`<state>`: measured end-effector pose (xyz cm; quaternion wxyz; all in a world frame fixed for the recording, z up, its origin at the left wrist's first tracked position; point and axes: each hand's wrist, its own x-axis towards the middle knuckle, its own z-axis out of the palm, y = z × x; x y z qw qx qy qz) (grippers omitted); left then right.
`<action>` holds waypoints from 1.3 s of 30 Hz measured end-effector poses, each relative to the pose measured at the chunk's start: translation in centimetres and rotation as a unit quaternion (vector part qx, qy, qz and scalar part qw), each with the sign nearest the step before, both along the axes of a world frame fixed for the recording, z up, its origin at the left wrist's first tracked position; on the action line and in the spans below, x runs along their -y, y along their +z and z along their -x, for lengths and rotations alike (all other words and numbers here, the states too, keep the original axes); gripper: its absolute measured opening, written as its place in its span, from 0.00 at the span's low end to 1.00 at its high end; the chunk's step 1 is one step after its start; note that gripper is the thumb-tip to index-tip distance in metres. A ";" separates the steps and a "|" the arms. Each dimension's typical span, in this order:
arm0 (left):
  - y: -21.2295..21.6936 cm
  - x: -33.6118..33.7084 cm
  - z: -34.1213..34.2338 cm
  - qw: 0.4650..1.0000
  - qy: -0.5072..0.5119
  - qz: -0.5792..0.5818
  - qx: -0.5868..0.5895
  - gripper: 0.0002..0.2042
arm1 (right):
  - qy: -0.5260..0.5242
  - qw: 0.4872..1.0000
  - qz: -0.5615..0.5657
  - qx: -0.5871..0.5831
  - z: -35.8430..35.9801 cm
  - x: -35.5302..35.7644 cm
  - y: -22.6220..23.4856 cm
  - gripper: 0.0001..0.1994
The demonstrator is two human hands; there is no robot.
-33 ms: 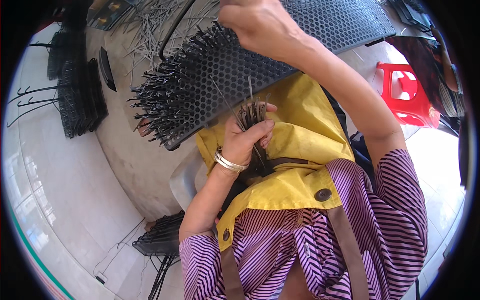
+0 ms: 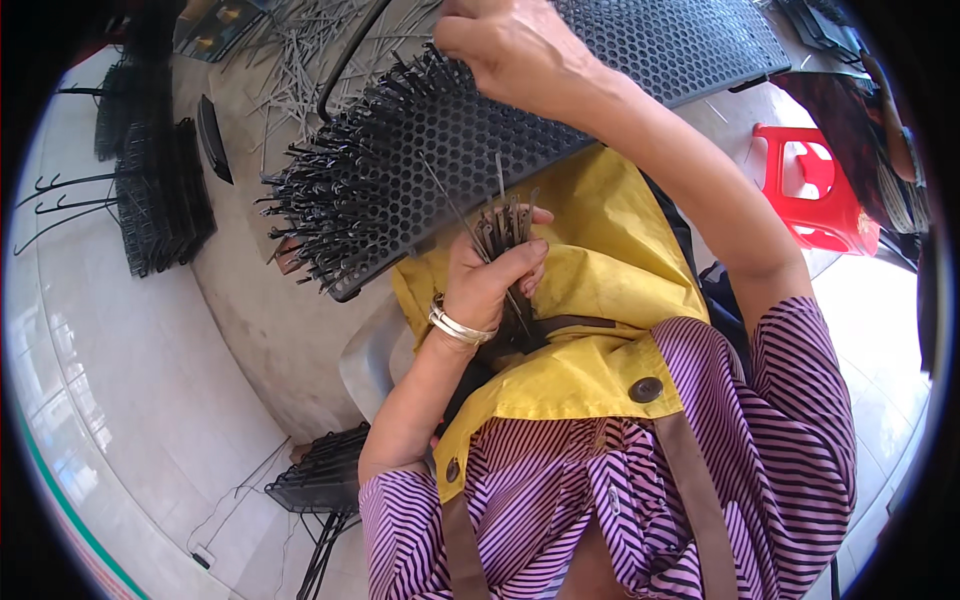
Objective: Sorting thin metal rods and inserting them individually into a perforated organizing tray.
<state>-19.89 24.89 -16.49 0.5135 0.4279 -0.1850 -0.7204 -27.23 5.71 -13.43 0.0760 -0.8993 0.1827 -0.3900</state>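
My left hand (image 2: 482, 285) is closed round a bundle of thin dark metal rods (image 2: 507, 228) above my lap. Their flattened upper ends have small holes, and a few longer pieces stick out past the rest. Up at the picture's top edge, my right hand (image 2: 515, 50) is over the black perforated board (image 2: 480, 140), its fingers curled together. Whatever those fingertips hold, if anything, is cut off or hidden. Dark rods with hooked ends (image 2: 340, 180) stand densely in the holes along the board's left part.
Loose grey strips (image 2: 310, 60) lie scattered on the floor beyond the board. Racks of black rods (image 2: 160, 190) stand at the left, and another black rack (image 2: 325, 475) is at lower left. A red plastic stool (image 2: 815, 190) is on the right. A yellow apron (image 2: 600, 270) covers my lap.
My right hand has shifted very slightly at the top edge. My left hand and its bundle look the same.
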 end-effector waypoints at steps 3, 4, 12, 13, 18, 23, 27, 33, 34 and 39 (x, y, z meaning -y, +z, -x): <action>-0.1 -0.1 0.0 1.000 0.003 0.003 0.006 0.13 | -0.007 0.999 -0.024 -0.031 0.5 -0.9 1.1 0.03; -0.1 -0.1 0.0 1.000 -0.002 -0.001 0.007 0.13 | -0.014 0.999 -0.023 0.024 0.7 -1.6 1.7 0.03; 0.4 -0.3 0.4 1.000 -0.014 0.005 0.019 0.13 | 0.106 0.915 -0.389 -0.023 0.4 -6.5 1.7 0.10; 0.6 -0.3 0.5 0.999 -0.022 0.017 0.019 0.12 | 0.139 0.897 -0.416 -0.045 0.4 -6.5 1.7 0.09; 0.2 -0.5 0.6 0.999 -0.027 0.014 0.014 0.12 | 0.132 0.794 -0.581 0.117 1.3 -5.8 1.9 0.05; -0.2 -0.6 0.2 1.000 0.002 -0.001 -0.023 0.13 | -0.049 0.862 -0.422 0.275 3.4 -2.3 3.2 0.03; -0.5 -0.4 0.2 1.000 0.002 -0.008 -0.019 0.13 | 0.008 0.895 -0.262 0.362 3.7 0.2 1.5 0.04; -0.6 -0.5 0.1 1.000 0.009 -0.011 -0.026 0.12 | -0.139 0.940 -0.147 0.277 3.1 0.4 1.3 0.06; -0.7 -0.5 0.1 1.000 0.012 -0.011 -0.027 0.12 | -0.126 0.943 -0.131 0.278 3.0 0.6 1.2 0.06; -0.5 -0.4 0.0 1.000 0.013 -0.009 -0.023 0.12 | -0.082 0.961 0.019 0.262 2.1 2.1 0.5 0.05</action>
